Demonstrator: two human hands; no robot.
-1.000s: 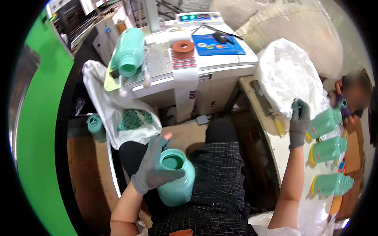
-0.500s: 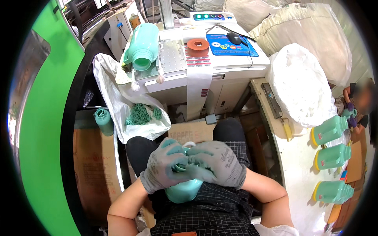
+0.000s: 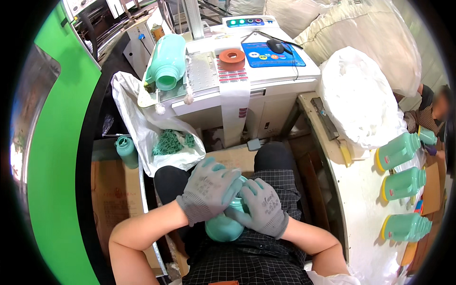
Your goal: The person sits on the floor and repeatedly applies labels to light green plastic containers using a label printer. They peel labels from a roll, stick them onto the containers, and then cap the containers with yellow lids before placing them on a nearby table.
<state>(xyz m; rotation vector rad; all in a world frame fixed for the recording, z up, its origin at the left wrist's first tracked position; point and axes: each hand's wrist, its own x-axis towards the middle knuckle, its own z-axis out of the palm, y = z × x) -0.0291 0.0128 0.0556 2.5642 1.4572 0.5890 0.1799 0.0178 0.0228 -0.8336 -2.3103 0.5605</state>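
Observation:
A sea-green plastic jug body [image 3: 224, 228] rests in my lap, tilted, its neck toward the knees. My left hand [image 3: 211, 187], in a grey knitted glove with green-coated fingers, curls over the neck from the left. From the right, my right hand [image 3: 260, 207], gloved alike, wraps round the same neck. Most of the mouth is hidden under the fingers. Whether a small tool or scrap is between them I cannot make out. Just beyond the left knee, a white sack [image 3: 133, 118] holds curly green plastic trimmings [image 3: 168, 142].
Ahead stands a white machine bench bearing another green jug [image 3: 169, 61], an orange tape roll [image 3: 232, 60] and a mouse [image 3: 275, 46]. Several green jugs with yellow bases [image 3: 403, 185] line the right-hand table. A small green bottle [image 3: 126, 152] stands left. A co-worker [image 3: 430, 116] handles a jug at far right.
My left hand has shifted up and over the jug's neck. My right hand has drawn slightly lower and turned, fingers now pointing up. At far right, the co-worker's jug has changed position.

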